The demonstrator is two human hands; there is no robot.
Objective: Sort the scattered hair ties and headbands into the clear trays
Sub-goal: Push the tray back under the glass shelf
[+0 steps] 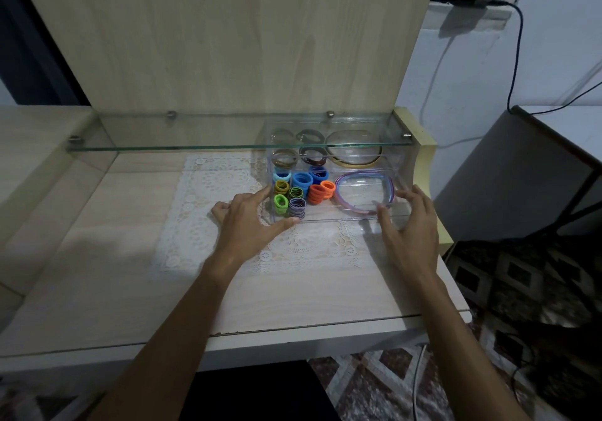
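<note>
Both hands are framing the front clear tray (338,215) on the bench (130,283). The left hand (250,218) is spreading wide, its thumb lying along the tray's front lower edge and its index finger reaching up the tray's left end wall. The right hand (412,225) is cupping the tray's right front corner, fingers loosely curved against the clear wall; whether it is truly gripping, I cannot tell. Just beyond the left hand, inside the tray, stacks of hair ties (301,190) are standing in green, olive, striped, blue and orange. Just beyond the right hand, purple and blue headbands (365,189) are lying curled in the same tray. Farther from both hands, a second clear tray (391,156) is sitting under the glass shelf (163,146), holding brown and dark hair ties (298,156) and a yellow headband (355,161). A lace mat (208,225) is lying beneath the left hand.
</note>
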